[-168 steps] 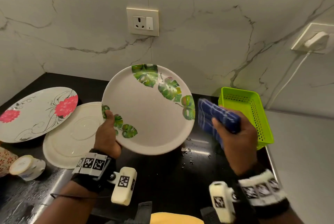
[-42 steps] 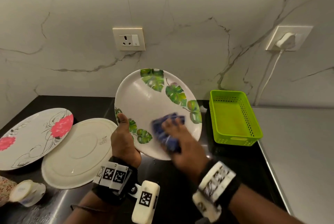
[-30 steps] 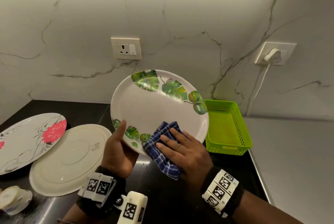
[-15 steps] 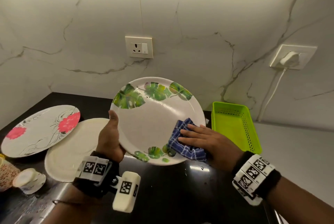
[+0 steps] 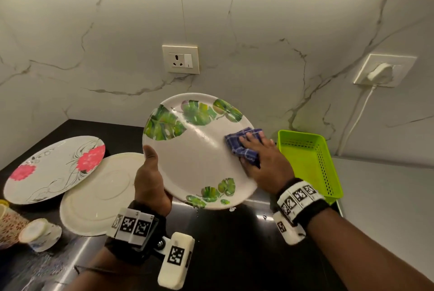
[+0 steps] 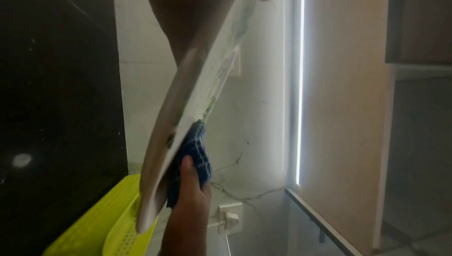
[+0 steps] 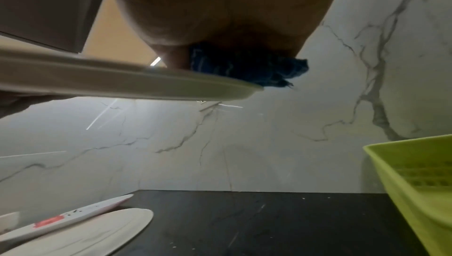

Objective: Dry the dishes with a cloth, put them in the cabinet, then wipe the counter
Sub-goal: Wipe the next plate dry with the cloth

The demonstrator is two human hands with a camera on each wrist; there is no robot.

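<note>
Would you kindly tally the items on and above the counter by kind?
Plates: 3 (leaf plate, flower plate, plain plate)
Cups: 2 (patterned cup, small cup)
Cloths: 1 (blue cloth)
Baskets: 1 (green basket)
Total: 7

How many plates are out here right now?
3. The leaf-print plate is held up by the left hand; the red-flower plate and the plain white plate lie overlapping on the black counter at left. More may lie out of view.
</note>
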